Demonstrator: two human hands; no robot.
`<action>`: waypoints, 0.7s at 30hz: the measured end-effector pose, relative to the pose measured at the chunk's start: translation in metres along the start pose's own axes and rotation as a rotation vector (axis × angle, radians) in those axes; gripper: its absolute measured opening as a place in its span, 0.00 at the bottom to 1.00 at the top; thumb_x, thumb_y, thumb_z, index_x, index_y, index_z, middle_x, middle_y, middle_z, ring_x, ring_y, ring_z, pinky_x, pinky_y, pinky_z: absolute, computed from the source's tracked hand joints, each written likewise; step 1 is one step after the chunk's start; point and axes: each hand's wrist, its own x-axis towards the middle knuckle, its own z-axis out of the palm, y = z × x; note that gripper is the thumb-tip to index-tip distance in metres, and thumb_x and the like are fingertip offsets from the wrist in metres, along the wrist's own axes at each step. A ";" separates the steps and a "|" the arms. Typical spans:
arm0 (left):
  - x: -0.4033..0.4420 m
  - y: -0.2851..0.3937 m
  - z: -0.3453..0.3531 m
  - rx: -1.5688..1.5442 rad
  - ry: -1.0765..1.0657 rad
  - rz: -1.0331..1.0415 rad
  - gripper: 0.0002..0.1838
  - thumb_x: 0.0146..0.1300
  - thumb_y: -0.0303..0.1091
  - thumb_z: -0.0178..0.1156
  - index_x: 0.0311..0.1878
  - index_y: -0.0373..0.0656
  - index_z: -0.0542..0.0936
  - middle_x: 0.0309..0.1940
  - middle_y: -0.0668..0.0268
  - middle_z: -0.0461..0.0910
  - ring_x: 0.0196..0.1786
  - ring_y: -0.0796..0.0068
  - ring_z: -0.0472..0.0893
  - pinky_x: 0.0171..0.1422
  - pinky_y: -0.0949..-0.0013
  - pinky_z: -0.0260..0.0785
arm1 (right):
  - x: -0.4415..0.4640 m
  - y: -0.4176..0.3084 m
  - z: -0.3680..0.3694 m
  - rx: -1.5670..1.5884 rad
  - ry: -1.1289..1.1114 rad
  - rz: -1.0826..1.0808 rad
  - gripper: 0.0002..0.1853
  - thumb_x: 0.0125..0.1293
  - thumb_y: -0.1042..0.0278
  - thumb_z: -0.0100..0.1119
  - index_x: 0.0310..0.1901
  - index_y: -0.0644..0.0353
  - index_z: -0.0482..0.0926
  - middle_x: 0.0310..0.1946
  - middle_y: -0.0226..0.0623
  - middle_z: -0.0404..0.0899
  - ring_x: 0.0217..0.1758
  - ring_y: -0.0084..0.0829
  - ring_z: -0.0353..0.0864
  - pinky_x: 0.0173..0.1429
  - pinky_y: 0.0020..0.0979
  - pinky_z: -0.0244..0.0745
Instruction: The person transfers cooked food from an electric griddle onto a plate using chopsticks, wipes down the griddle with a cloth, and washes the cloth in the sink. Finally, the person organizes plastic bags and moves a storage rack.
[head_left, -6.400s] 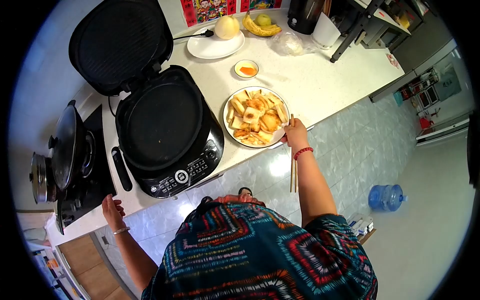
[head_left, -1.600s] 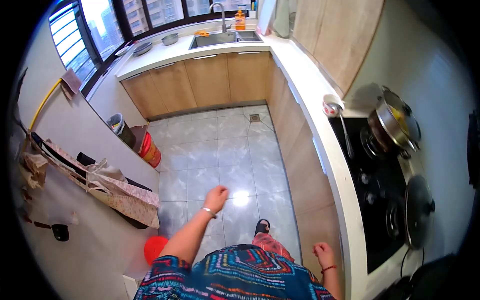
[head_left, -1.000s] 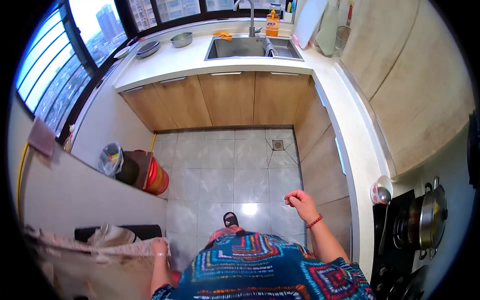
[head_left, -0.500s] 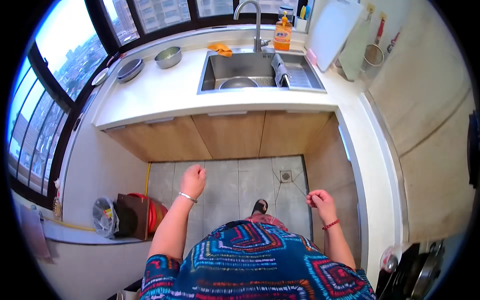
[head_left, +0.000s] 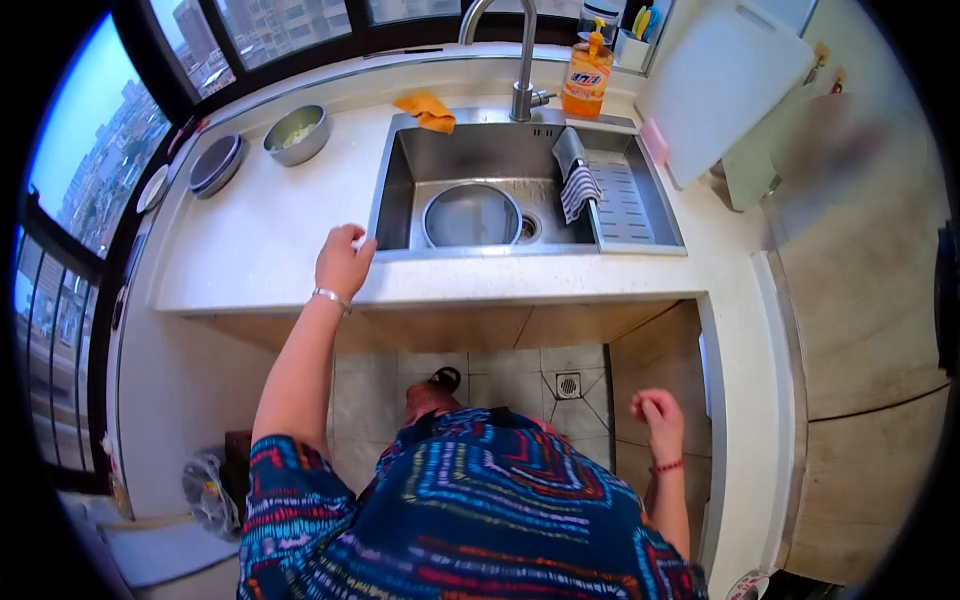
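My left hand (head_left: 343,264), with a silver bracelet, hovers by the front edge of the counter, left of the sink (head_left: 400,170). Its fingers are loosely curled and hold nothing. A round metal pan (head_left: 472,216) lies in the sink basin, and a striped cloth (head_left: 580,190) hangs over the divider. My right hand (head_left: 658,418), with a red bead bracelet, is low in front of the right-hand cabinets, its fingers curled in with nothing visible in them. The faucet (head_left: 524,70) rises behind the basin.
A metal bowl (head_left: 297,135) and stacked dark dishes (head_left: 216,165) stand on the left counter. An orange cloth (head_left: 427,112) and a soap bottle (head_left: 586,78) are behind the sink. A white board (head_left: 725,90) leans at right. A bagged bin (head_left: 210,495) is low at left.
The view has moved from the stove side across the kitchen up to the sink. The left hand has risen forward to the counter edge; the right hand stays low. The plate and chopsticks are out of view.
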 end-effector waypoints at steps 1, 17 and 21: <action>0.029 -0.003 0.012 -0.008 -0.003 0.010 0.14 0.49 0.38 0.56 0.34 0.38 0.73 0.32 0.56 0.72 0.30 0.61 0.74 0.36 0.66 0.66 | -0.004 0.010 -0.005 0.023 0.084 0.061 0.04 0.56 0.76 0.47 0.32 0.63 0.71 0.26 0.31 0.73 0.28 0.20 0.71 0.32 0.19 0.67; 0.399 -0.074 0.283 0.155 -0.484 0.567 0.31 0.45 0.39 0.61 0.53 0.41 0.64 0.51 0.53 0.66 0.56 0.54 0.63 0.59 0.59 0.55 | -0.237 0.164 0.148 -1.231 -0.014 0.851 0.10 0.40 0.64 0.59 0.26 0.57 0.77 0.29 0.42 0.76 0.36 0.40 0.75 0.37 0.37 0.71; 0.389 -0.064 0.249 0.569 -0.419 0.538 0.19 0.58 0.31 0.40 0.53 0.40 0.63 0.51 0.54 0.64 0.54 0.57 0.64 0.56 0.59 0.58 | -0.243 0.128 0.180 -0.994 -0.006 1.133 0.08 0.42 0.67 0.59 0.26 0.59 0.78 0.28 0.43 0.76 0.36 0.41 0.76 0.39 0.36 0.72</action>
